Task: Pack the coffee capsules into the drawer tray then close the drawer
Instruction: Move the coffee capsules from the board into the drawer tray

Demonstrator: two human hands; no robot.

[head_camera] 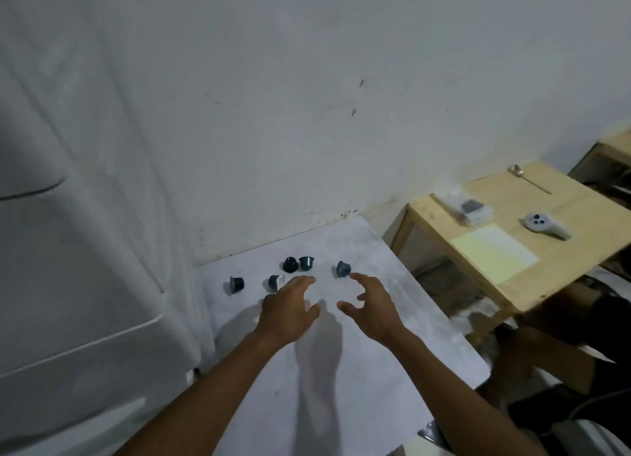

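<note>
Dark plastic coffee capsules, five of them, lie scattered near the far edge of a pale grey table (358, 370), close to a white wall. From the table's left edge toward its right: one capsule on its side (236, 284), a second with a pale label (274, 282), a pair touching each other (290, 264) (306, 263), and a fifth lying apart (342, 269).

Two bare hands reach forward over the table. The left hand (288, 314) has a released grip, fingers spread, its fingertips just beside the labelled capsule. The right hand (370, 307) is also empty and spread, with its forefinger almost touching the fifth capsule.

No drawer or tray is in view, so its place cannot be told.

To do this pick-up well, each hand should probably pinch its nearest capsule by the sides, closing gently so the round bodies do not roll away. Gathering several at once may save trips.

A wooden side table (546, 267) stands to the right.
</note>
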